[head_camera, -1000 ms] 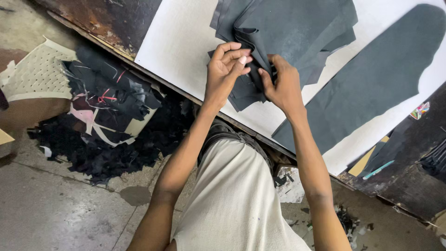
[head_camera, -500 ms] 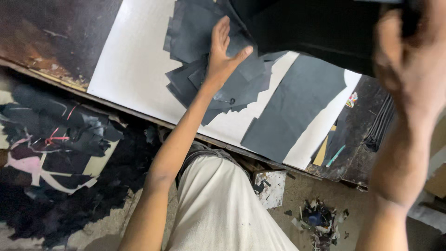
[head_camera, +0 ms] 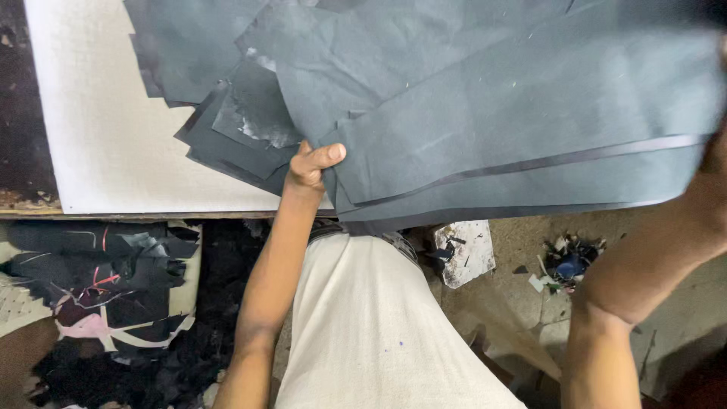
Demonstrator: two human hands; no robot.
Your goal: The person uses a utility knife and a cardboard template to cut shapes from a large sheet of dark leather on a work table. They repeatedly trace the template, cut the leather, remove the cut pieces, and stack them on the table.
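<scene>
Dark grey sheets (head_camera: 485,129) are now lifted off the white board (head_camera: 98,136), where they lay stacked a second ago. Left hand (head_camera: 310,170) pinches their lower edge; right hand (head_camera: 716,174) holds the far end, grip mostly out of frame.

White-topped counter (head_camera: 113,136) with worn dark wooden edge. Dusty concrete floor (head_camera: 515,303) below, littered with dark offcuts (head_camera: 113,273), pale stone block (head_camera: 466,254), small debris pile (head_camera: 568,261).
</scene>
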